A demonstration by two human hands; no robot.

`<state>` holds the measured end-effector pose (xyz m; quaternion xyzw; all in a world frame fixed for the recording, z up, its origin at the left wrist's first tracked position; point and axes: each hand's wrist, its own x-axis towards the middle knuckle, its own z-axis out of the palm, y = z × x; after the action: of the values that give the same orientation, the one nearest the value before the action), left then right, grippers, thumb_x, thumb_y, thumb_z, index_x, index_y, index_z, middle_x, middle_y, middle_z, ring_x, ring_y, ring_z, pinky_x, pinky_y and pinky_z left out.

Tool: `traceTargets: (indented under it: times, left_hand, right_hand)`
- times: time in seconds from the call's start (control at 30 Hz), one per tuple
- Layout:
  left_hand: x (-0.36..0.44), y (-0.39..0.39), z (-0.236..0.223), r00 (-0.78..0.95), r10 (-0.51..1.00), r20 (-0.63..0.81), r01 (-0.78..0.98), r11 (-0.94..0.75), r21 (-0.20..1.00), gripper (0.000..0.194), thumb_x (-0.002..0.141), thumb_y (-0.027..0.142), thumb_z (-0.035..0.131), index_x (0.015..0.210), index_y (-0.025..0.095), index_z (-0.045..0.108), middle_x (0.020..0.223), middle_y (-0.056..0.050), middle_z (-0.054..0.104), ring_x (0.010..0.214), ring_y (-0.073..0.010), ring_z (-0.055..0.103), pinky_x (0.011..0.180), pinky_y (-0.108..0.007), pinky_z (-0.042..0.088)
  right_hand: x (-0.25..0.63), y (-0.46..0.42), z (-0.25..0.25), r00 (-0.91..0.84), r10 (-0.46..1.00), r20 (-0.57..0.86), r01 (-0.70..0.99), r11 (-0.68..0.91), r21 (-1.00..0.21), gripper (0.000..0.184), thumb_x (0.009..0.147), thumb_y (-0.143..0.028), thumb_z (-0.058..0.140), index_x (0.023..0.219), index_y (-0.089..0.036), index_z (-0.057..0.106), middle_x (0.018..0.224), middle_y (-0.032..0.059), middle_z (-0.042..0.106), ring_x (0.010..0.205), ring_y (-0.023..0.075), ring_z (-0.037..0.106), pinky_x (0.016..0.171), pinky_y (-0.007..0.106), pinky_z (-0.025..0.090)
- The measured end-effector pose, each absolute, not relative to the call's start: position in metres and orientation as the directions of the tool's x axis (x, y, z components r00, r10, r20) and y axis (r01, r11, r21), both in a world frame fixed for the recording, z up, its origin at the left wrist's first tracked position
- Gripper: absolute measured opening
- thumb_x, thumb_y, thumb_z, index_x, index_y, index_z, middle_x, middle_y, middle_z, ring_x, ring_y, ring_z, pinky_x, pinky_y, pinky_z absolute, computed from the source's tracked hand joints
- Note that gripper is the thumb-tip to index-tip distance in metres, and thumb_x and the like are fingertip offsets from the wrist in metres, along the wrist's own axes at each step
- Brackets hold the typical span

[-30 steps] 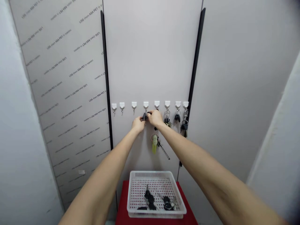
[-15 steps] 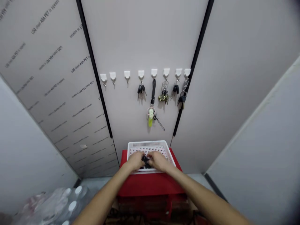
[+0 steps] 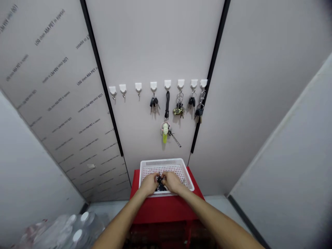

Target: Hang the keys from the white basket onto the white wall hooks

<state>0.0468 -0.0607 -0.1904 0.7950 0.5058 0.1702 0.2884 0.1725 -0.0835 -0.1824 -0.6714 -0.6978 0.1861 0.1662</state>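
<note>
My left hand [image 3: 149, 184] and my right hand [image 3: 171, 181] meet over the front half of a white plastic basket [image 3: 158, 162]. Between them is a bunch of black-headed keys [image 3: 160, 180], pinched by the curled fingers of both hands. More dark keys [image 3: 162, 187] lie just below on the basket floor, partly covered by the hands. Single keys are too small to make out. On the wall above hang key bunches, among them a black strap [image 3: 167, 103] with a yellow-green charm [image 3: 165, 133] and a bunch with a brass-coloured piece [image 3: 177, 111].
The basket rests on a red stand [image 3: 166, 209]. A row of white hooks [image 3: 153, 85] runs along the wall; the three leftmost hold nothing. Clear plastic bottles [image 3: 80, 237] stand at lower left. White walls close in on both sides.
The view has shifted slightly, so the hooks and basket appear a little lower. My fingers have drawn closer together around the keys in the basket.
</note>
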Motion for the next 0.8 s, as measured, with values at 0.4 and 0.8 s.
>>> traceTargets:
  times: [0.4,0.8]
  left_hand:
    - [0.049,-0.059,-0.155,0.435,0.869,0.236,0.433,-0.432,0.791,0.039,0.055,0.016,0.047,0.093,0.016,0.047,0.095,-0.006,0.049,0.090,-0.0169,0.041,0.081,-0.029,0.030]
    - [0.039,-0.036,-0.100,0.346,0.928,0.139,-0.091,-0.114,0.989,0.020,0.061,0.027,0.046,0.076,0.013,0.047,0.061,0.001,0.053,0.055,-0.0072,0.047,0.054,-0.019,0.036]
  right_hand:
    - [0.163,-0.069,-0.138,-0.030,0.986,0.163,0.487,0.157,-0.859,0.004,0.055,-0.016,0.042,0.052,-0.015,0.044,0.049,-0.0040,0.044,0.049,0.0067,0.041,0.049,0.017,0.032]
    - [0.155,-0.045,-0.062,-0.102,0.987,0.120,0.290,0.145,-0.946,0.012,0.058,-0.024,0.047,0.052,-0.015,0.043,0.036,-0.0061,0.042,0.033,0.0045,0.039,0.037,0.017,0.032]
